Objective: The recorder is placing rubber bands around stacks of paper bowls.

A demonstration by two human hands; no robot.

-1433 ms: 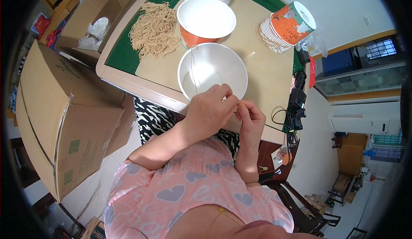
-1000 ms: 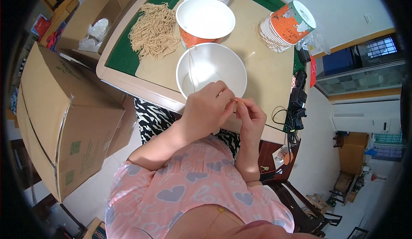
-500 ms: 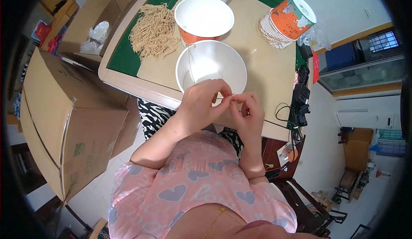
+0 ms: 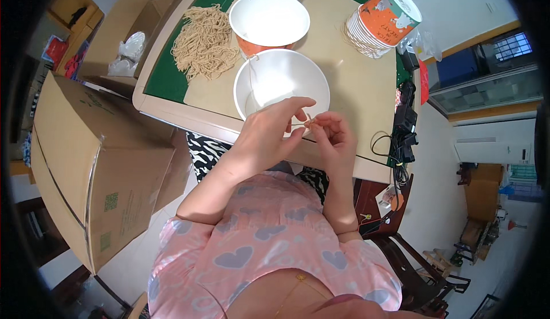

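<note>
Near the round white paper bucket (image 4: 306, 75), our left fingers (image 4: 298, 102) apart, right fingers (image 4: 333, 117) clamped on thin tan string (image 4: 310, 121), we should tension gently.

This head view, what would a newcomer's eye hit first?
Probably the tub, white inside, near the front edge of the table, with the left hand and right hand at its rim, fingering thin cord. A tangled heap of tan strings lies to its upper left; at upper right stands an upside-down stack of orange tubs.
</note>
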